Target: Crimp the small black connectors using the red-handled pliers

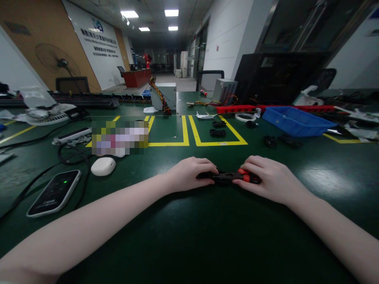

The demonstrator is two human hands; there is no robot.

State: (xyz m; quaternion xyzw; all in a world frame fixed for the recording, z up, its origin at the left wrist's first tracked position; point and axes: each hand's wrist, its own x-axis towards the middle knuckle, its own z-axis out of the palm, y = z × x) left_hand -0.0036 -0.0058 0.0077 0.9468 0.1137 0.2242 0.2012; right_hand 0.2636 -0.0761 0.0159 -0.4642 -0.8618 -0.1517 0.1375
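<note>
Currently, left hand: the left hand (pixel 191 173) is being closed to a narrow pinch, and the near end of a black part (pixel 205 176) is being held between thumb and fingers.
Right hand: the pliers (pixel 249 177) are being gripped by the right hand (pixel 265 175), with the fingers curled over the red and black handles and the thumb being pressed from below.
Pliers: the dark nose is being pointed toward the left hand and is meeting the black part between the two hands; how wide the jaws are being opened cannot be told, dark being set against dark.
Position: both held things are being suspended just above, or rested on, the near middle of the green table (pixel 207 240); which of these cannot be told.
Yellow outlines: beyond the hands, two small black pieces (pixel 218 132) are being framed by yellow tape (pixel 186 130).
Right side: a blue tray (pixel 297 120) is being seen beyond the right hand, with dark clumps (pixel 280 141) lying near it and a red strip (pixel 237 109) partly being hidden behind it.
Left side: a phone (pixel 55 193), a white case (pixel 103 166) and a black cable (pixel 32 184) are being spread beyond the left forearm; a pixelated item (pixel 120 138) is being blurred out.
Obstructions: nothing is being seen between the hands except the held things.
</note>
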